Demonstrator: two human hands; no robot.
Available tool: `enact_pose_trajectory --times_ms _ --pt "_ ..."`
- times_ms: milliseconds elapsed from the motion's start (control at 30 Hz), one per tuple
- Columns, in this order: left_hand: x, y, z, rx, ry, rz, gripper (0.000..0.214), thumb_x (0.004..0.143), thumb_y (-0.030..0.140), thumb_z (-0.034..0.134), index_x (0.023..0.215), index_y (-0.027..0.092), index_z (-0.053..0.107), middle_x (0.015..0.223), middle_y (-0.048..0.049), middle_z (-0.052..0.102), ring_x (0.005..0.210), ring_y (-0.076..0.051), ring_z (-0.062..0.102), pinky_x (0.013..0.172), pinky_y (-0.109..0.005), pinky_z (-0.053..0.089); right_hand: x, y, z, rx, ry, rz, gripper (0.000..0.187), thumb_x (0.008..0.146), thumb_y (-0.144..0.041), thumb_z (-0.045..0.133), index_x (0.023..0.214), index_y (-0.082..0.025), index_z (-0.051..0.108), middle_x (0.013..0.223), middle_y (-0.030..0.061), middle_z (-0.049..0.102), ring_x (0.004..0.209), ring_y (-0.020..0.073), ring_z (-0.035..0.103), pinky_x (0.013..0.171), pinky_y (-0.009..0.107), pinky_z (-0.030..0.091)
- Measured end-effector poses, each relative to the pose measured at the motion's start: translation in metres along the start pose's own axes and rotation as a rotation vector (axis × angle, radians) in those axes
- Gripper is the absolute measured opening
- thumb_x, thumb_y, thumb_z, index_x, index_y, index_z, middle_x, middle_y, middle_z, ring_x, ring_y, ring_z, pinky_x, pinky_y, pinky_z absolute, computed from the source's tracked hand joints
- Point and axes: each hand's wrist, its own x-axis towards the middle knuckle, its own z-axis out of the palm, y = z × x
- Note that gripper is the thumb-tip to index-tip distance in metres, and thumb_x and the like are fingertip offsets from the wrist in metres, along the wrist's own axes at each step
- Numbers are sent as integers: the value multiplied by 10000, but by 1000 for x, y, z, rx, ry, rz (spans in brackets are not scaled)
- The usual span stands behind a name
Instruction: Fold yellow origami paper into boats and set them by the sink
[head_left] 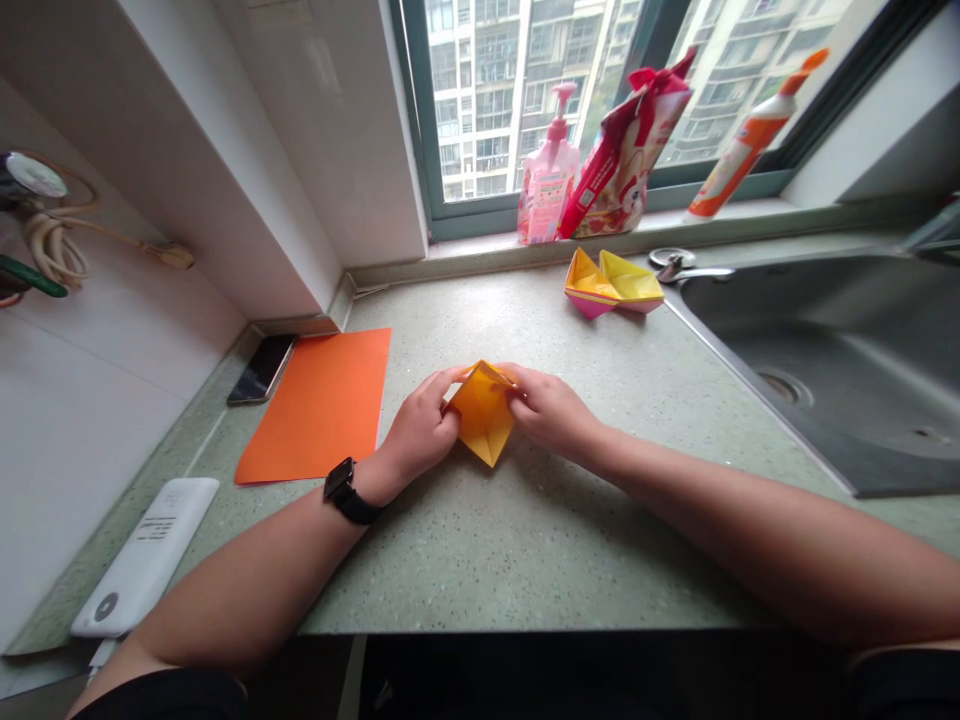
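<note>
A folded piece of orange-yellow paper (482,415) sits on the speckled green countertop (525,540), shaped like a diamond with its point toward me. My left hand (420,425), with a black watch on the wrist, pinches the paper's left edge. My right hand (551,408) pinches its right edge near the top. Both hands have their fingers closed on the paper.
An orange sheet (319,405) lies to the left, with a dark phone (261,368) beside it and a white power bank (146,555) nearer. Two finished paper boats (611,283) sit near the window. A steel sink (840,360) is at the right. Bottles and a red pouch (622,160) line the sill.
</note>
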Motion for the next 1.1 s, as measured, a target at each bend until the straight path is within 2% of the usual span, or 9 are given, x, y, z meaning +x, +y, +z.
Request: enact_pose_trajectory --times_ms 167,400,567,667,800,900,967,1033,1100 --pt "2 0 -3 54 -91 -13 452 895 41 513 1272 171 726 1250 -107 779 1122 -250 728 993 -443 621 0 7 -4 -108 -15 11 439 877 -50 585 1214 -278 750 1151 52 837 989 247 769 873 395 624" --pt "4 -1 -2 58 -108 -19 400 960 90 566 1320 176 718 1247 -99 779 1015 -213 724 921 -380 628 3 7 -2 -158 -53 -14 214 923 -84 630 980 -255 746 1011 55 798 916 235 730 790 358 572" --pt "4 -7 0 122 -93 19 494 927 27 530 1361 181 709 1332 -114 758 1232 -258 710 1081 -475 606 3 10 -3 -162 -22 -4 362 879 -39 623 1108 -276 774 1066 52 814 944 246 732 812 373 580" --pt "5 -8 1 103 -104 45 508 936 36 531 1385 194 707 1364 -115 746 1266 -260 705 1107 -491 606 3 10 -5 -156 -20 -1 328 882 -43 621 1064 -271 772 1022 47 802 910 233 719 794 356 565" --pt "3 -8 -2 -43 -108 66 486 1038 212 613 1523 242 625 1513 -143 675 1278 -270 712 1069 -483 634 4 8 -8 -107 25 -73 213 934 -77 577 911 -239 714 907 33 755 809 190 668 734 319 526" --pt "-2 -9 -4 -236 -158 34 794 1014 470 768 1703 301 412 1680 -201 528 1329 -323 707 1150 -568 571 2 6 -12 -64 120 -129 195 974 -126 554 876 -226 689 860 33 729 771 182 656 694 314 524" --pt "-4 -9 -5 -425 -181 -39 946 990 636 764 1750 310 306 1714 -229 480 1408 -364 665 1186 -613 528 -1 4 -15 -27 186 -182 202 995 -146 545 982 -226 729 943 50 762 834 197 700 728 331 566" --pt "-4 -6 -4 -615 -160 -155 906 1016 730 671 1732 275 351 1668 -234 541 1432 -371 653 1191 -614 520 -4 0 -18 -1 232 -261 281 1013 -149 544 1186 -233 750 1102 78 791 967 223 744 810 367 613" --pt "-2 0 -3 -752 -138 -278 780 1050 746 600 1617 215 537 1553 -218 660 1388 -356 690 1194 -590 525 -8 -6 -20 -8 244 -353 360 1026 -152 574 1336 -249 729 1192 94 789 1052 241 753 864 397 634"
